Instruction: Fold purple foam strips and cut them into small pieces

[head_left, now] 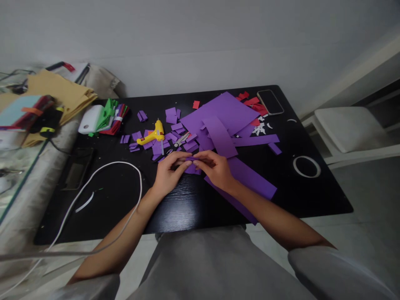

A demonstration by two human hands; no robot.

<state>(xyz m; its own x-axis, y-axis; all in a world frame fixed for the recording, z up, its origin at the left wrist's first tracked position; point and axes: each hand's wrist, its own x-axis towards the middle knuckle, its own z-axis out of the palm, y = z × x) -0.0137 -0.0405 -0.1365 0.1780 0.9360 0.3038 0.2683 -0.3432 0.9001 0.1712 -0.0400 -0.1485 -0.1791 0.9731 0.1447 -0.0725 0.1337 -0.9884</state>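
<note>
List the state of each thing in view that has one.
purple paper piece: between both hands
left hand: pinching that piece
right hand: pinching that piece
yellow glue gun: lying on its side
scissors: lying down, blade opening unclear
smartphone: lying flat, screen dark
white ring: lying flat
white cable: looped

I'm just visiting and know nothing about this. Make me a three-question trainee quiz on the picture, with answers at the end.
1. What colour is the small piece held between the left hand and the right hand?
2. True or false: the yellow glue gun lies to the right of the right hand.
3. Toward which side of the black table does the white ring lie, as the person sees it?
A) left
B) middle
C) right

Key:
1. Purple.
2. False; the yellow glue gun lies beyond the hands, toward the left.
3. C.
</note>
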